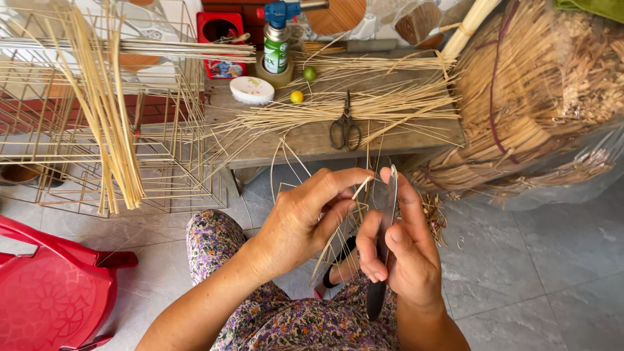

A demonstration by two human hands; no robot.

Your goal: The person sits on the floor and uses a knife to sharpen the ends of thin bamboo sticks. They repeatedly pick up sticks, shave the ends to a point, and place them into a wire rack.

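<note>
My left hand (305,221) pinches a thin pale bamboo strip (351,201) between thumb and fingers, and more thin strips hang below it. My right hand (400,250) grips a long knife (387,214) with a dark handle, its blade upright and touching the strip near my left fingertips. Both hands are held over my lap, which is covered by floral cloth (273,318).
A low wooden table (305,140) ahead holds loose bamboo strips, black scissors (345,127), a green spray can (276,45), a white brush (252,91) and two small round fruits. A bamboo frame lattice (110,117) stands left, a red plastic stool (52,292) lower left, bundled strips (520,97) right.
</note>
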